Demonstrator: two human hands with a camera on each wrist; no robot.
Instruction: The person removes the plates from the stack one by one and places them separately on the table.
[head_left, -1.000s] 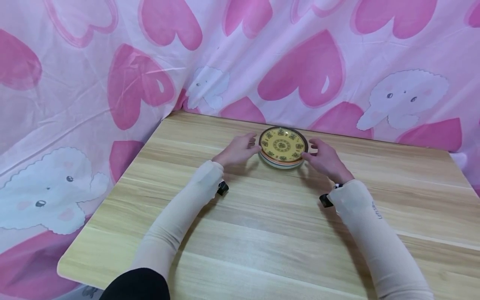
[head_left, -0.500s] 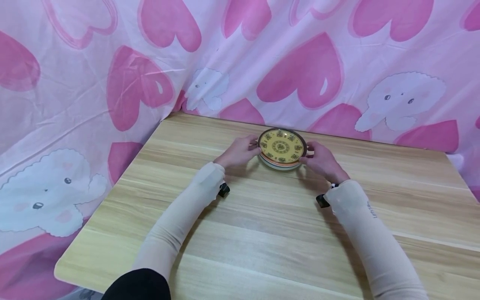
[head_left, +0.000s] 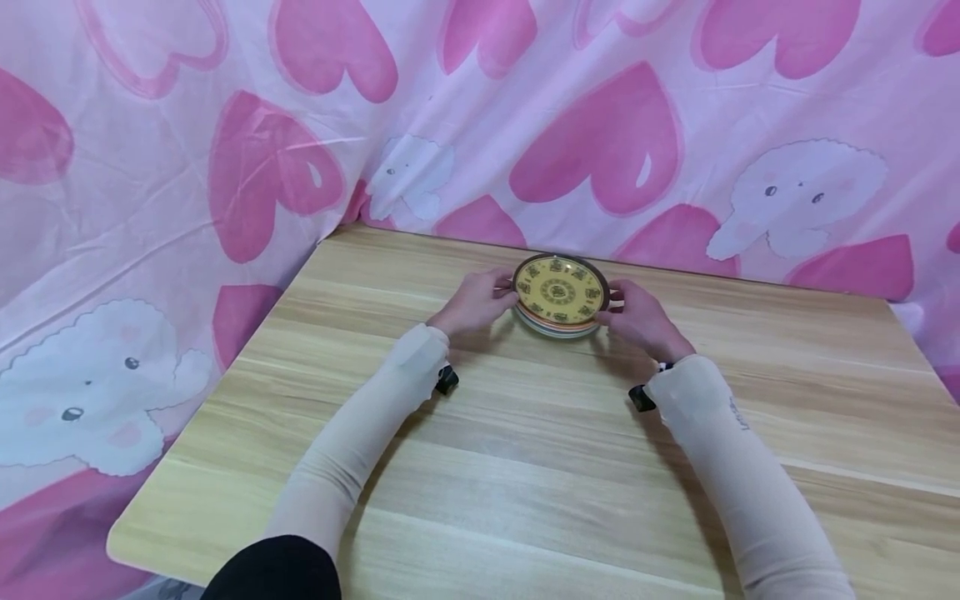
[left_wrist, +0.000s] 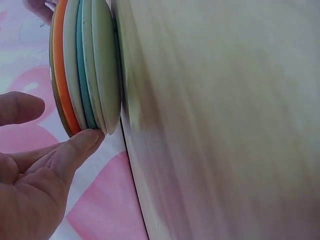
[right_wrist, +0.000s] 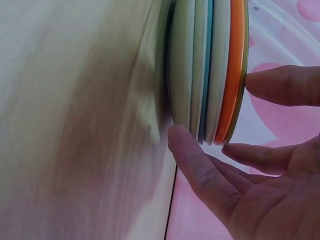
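A stack of several plates (head_left: 558,292) sits on the wooden table near its back edge. Its top plate is yellow with dark patterns and a dark rim. Orange, white, teal and cream edges show below it in both wrist views. My left hand (head_left: 476,302) is at the stack's left side; a fingertip (left_wrist: 92,135) touches the lower rims, while the thumb (left_wrist: 22,107) stands apart from them. On the right side, my right hand (head_left: 643,318) pinches the stack, its thumb (right_wrist: 270,85) against the top plate's rim and its fingers along the lower edges.
Behind and to the left of the table (head_left: 480,467) hangs a pink curtain (head_left: 420,67) with hearts and white animals. A black wrist camera (head_left: 447,380) sits under the left wrist, another camera (head_left: 642,397) under the right.
Both hands have closed in on the stack; the right hand moved left until its thumb and fingers met the rims. The stack stands in about the same place.
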